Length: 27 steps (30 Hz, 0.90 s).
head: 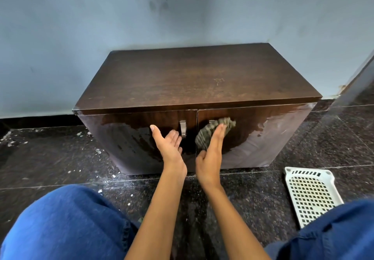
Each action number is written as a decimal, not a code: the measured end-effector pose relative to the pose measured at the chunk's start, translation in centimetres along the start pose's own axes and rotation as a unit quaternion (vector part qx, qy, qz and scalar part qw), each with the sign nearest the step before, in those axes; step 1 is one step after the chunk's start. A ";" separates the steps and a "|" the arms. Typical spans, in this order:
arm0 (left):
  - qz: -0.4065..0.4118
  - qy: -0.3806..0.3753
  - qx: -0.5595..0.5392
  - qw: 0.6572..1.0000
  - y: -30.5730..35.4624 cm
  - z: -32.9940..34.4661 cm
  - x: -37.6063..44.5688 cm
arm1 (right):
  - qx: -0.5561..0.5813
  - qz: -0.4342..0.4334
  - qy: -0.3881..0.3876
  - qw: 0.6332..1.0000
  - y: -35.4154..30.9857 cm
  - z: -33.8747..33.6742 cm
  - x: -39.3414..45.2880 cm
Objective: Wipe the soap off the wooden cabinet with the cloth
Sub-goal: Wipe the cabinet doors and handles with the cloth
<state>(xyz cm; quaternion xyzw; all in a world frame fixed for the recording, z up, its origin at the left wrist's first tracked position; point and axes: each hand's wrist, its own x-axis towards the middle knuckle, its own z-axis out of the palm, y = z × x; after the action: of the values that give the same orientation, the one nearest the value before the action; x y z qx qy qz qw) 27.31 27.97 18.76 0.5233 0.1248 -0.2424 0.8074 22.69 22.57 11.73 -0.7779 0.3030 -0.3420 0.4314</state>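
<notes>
Against the blue wall stands the wooden cabinet (194, 81), low and dark, its two front doors glossy and wet in patches. Both bare forearms reach forward from between the blue-trousered knees (66, 223) toward the middle of the front. The right hand (210, 154) is turned on edge, palm facing the right-hand door, fingers straight and together, pressing the cloth (212, 132) flat against the wood — its grip is not closed round the cloth, the fingers simply lie along it. The cloth is a bunched, ribbed grey-green rag, spread across the upper inner part of the right door and covering most of that door's handle, of which only the top shows. The left hand (168, 146) is held beside the left door's metal handle (183, 129), palm turned inward and up, fingers relaxed and slightly apart, thumb raised, holding nothing; it seems to be just short of the door, though the angle makes contact hard to judge. The two wrists are close together, nearly parallel. On the dark speckled floor (60, 158) to the right lies a white perforated plastic tray (311, 195); pale crumbs of debris are scattered on the left.
</notes>
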 end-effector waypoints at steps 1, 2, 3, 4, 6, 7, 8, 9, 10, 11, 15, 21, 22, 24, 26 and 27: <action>-0.002 -0.005 0.003 1.000 0.0 -0.1 0.0 | -0.017 -0.028 -0.003 0.999 -0.3 0.1 0.3; -0.003 -0.010 0.006 1.000 0.0 -0.3 0.0 | -0.037 -0.051 -0.011 0.998 -0.5 0.3 0.4; -0.005 -0.014 0.008 1.000 0.0 -0.5 0.1 | -0.061 -0.064 -0.019 0.996 -0.4 0.5 0.4; -0.009 -0.019 0.010 1.000 0.0 -0.7 0.2 | -0.089 -0.071 -0.024 0.993 0.0 0.6 0.2; -0.018 -0.026 0.008 0.999 0.3 -1.0 0.4 | -0.140 -0.084 -0.034 0.986 1.3 0.5 -0.2; -0.021 -0.028 0.006 0.999 0.4 -1.1 0.6 | -0.161 -0.090 -0.038 0.982 1.9 0.4 -0.3; -0.024 -0.030 0.005 0.999 0.5 -1.2 0.7 | -0.176 -0.094 -0.039 0.979 2.2 0.5 -0.3; -0.026 -0.031 0.004 0.999 0.6 -1.3 0.7 | -0.184 -0.095 -0.038 0.977 2.3 0.5 -0.3; -0.030 -0.032 0.003 0.999 0.6 -1.3 0.8 | -0.190 -0.092 -0.039 0.977 2.3 0.6 -0.4; -0.034 -0.033 0.002 0.999 0.5 -1.4 0.7 | -0.191 -0.089 -0.040 0.977 2.3 0.7 -0.5; -0.051 -0.046 -0.005 0.998 0.5 -1.7 0.6 | -0.172 -0.080 -0.043 0.981 2.6 1.0 -1.2; -0.062 -0.042 -0.015 0.997 0.7 -2.4 1.1 | -0.011 -0.024 0.037 0.999 0.1 2.6 -4.0; -0.060 -0.043 -0.016 0.997 0.7 -2.5 1.2 | -0.021 -0.064 0.028 0.997 -0.4 2.8 -3.9; -0.054 -0.036 -0.018 0.998 0.7 -2.8 1.4 | -0.073 -0.136 0.011 0.988 -1.0 3.2 -2.5; -0.053 -0.032 -0.012 0.998 0.8 -3.1 1.5 | -0.147 -0.162 -0.027 0.975 -1.3 3.5 -1.1; -0.050 -0.031 -0.009 0.998 0.9 -3.3 1.7 | -0.175 -0.168 -0.053 0.969 -1.3 3.7 -0.6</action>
<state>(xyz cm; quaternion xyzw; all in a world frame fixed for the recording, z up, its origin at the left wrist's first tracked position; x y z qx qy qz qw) 29.37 30.86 17.32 0.5009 0.1282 -0.2977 0.8025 25.50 25.34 11.26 -0.8983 0.1996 -0.3092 0.2402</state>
